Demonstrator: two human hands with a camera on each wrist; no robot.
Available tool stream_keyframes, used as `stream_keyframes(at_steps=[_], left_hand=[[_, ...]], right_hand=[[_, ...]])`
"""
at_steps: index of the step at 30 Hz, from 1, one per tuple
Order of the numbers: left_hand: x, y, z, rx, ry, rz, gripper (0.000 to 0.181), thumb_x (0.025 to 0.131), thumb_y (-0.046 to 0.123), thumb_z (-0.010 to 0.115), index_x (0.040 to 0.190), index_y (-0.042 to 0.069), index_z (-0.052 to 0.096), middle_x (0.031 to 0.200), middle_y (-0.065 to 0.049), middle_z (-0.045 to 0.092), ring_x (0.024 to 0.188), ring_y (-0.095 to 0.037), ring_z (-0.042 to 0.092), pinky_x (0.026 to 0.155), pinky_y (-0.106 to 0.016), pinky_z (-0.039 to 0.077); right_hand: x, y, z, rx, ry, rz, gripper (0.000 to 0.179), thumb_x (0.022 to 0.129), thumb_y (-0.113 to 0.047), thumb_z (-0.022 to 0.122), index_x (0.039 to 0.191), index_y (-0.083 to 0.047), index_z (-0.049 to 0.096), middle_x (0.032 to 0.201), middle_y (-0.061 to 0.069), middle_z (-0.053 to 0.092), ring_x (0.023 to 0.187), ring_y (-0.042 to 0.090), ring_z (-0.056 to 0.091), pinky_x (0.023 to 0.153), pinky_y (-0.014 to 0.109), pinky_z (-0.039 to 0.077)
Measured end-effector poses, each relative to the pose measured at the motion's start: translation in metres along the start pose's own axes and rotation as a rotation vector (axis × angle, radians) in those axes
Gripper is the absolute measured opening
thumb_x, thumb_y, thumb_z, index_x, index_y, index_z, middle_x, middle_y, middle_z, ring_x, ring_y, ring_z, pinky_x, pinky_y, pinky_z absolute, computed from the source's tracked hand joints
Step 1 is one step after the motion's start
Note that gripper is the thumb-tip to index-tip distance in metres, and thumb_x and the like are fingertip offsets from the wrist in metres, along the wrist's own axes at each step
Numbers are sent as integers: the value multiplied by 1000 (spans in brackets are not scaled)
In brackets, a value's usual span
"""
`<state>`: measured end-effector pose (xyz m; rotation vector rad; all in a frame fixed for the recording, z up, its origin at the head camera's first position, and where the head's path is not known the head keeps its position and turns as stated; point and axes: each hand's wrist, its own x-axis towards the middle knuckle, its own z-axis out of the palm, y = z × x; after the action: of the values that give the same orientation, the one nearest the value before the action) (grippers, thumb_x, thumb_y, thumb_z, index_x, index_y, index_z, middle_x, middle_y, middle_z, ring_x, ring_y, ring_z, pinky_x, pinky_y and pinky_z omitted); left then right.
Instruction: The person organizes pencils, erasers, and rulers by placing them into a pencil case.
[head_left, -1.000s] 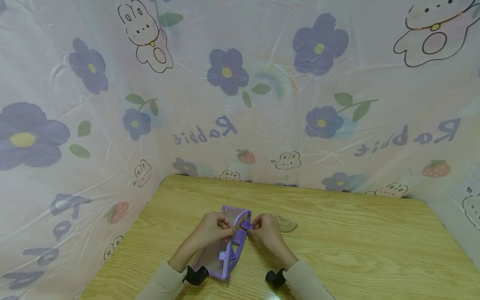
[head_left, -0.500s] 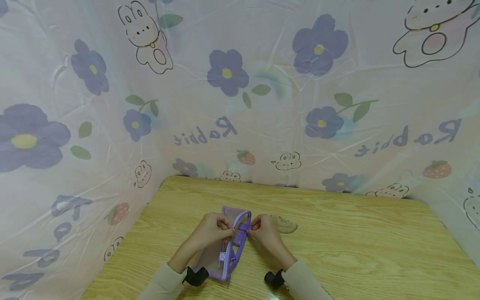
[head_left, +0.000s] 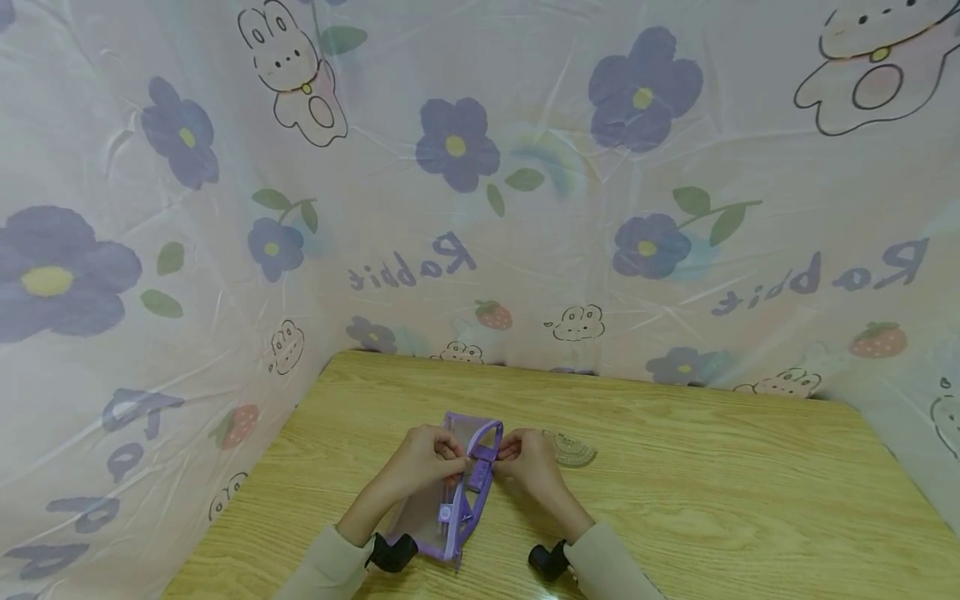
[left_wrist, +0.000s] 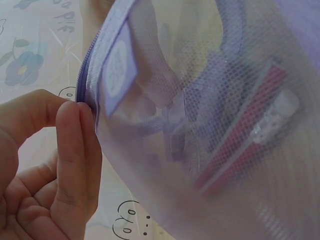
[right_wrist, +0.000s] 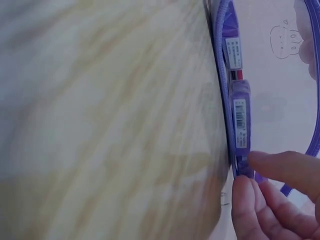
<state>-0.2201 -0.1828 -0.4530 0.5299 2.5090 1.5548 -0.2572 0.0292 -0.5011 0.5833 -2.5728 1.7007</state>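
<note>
A purple mesh pencil case [head_left: 452, 537] lies on the table with its zip open. My left hand [head_left: 427, 458] pinches the zipped edge of its mouth, and the left wrist view shows the zip teeth [left_wrist: 86, 70] at the fingertips. At the opposite side of the mouth, my right hand [head_left: 531, 461] pinches a small purple block [right_wrist: 244, 166], which sits inside the opening, partly covered by fingers. A purple block with a barcode label [right_wrist: 241, 117] stands beside it in the case. Through the mesh show red sticks [left_wrist: 245, 125] and a white-capped piece [left_wrist: 277, 116].
Right of the case, behind my right hand, a semicircular protractor-like piece [head_left: 575, 450] lies on the wood-grain table [head_left: 712, 492]. A patterned curtain [head_left: 525, 250] with rabbits and flowers encloses the table at the back and sides.
The small purple block has moved left and settled from a tilt into the case mouth, my right fingers following it. My left hand keeps its hold on the edge.
</note>
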Motion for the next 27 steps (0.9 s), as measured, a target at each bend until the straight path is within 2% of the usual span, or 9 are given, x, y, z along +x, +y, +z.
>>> stream_keyframes(at_steps=[9, 12, 17, 27], left_hand=[[0, 0, 0, 7, -1, -2, 8, 90, 4, 69, 83, 3, 71, 69, -2, 67, 62, -32, 69, 60, -51, 58], [0, 0, 0, 2, -3, -3, 8, 90, 4, 69, 83, 3, 71, 69, -3, 67, 62, -33, 69, 60, -52, 58], [0, 0, 1, 2, -4, -1, 7, 90, 4, 69, 83, 3, 70, 69, -3, 67, 62, -33, 68, 60, -51, 58], [0, 0, 2, 3, -3, -2, 8, 90, 5, 70, 82, 3, 70, 69, -2, 67, 61, -24, 67, 60, -49, 59]], right_hand=[[0, 1, 0, 46, -29, -6, 20, 74, 15, 77, 91, 13, 67, 80, 15, 68, 70, 20, 67, 64, 25, 58], [0, 1, -1, 58, -28, 17, 19, 75, 15, 76, 91, 13, 67, 81, 16, 68, 71, 20, 67, 65, 25, 58], [-1, -1, -5, 53, -11, 36, 18, 75, 14, 76, 91, 12, 67, 80, 16, 67, 71, 20, 66, 64, 25, 57], [-1, -1, -14, 34, 31, 60, 18, 75, 12, 77, 89, 12, 67, 78, 13, 68, 68, 18, 65, 62, 26, 57]])
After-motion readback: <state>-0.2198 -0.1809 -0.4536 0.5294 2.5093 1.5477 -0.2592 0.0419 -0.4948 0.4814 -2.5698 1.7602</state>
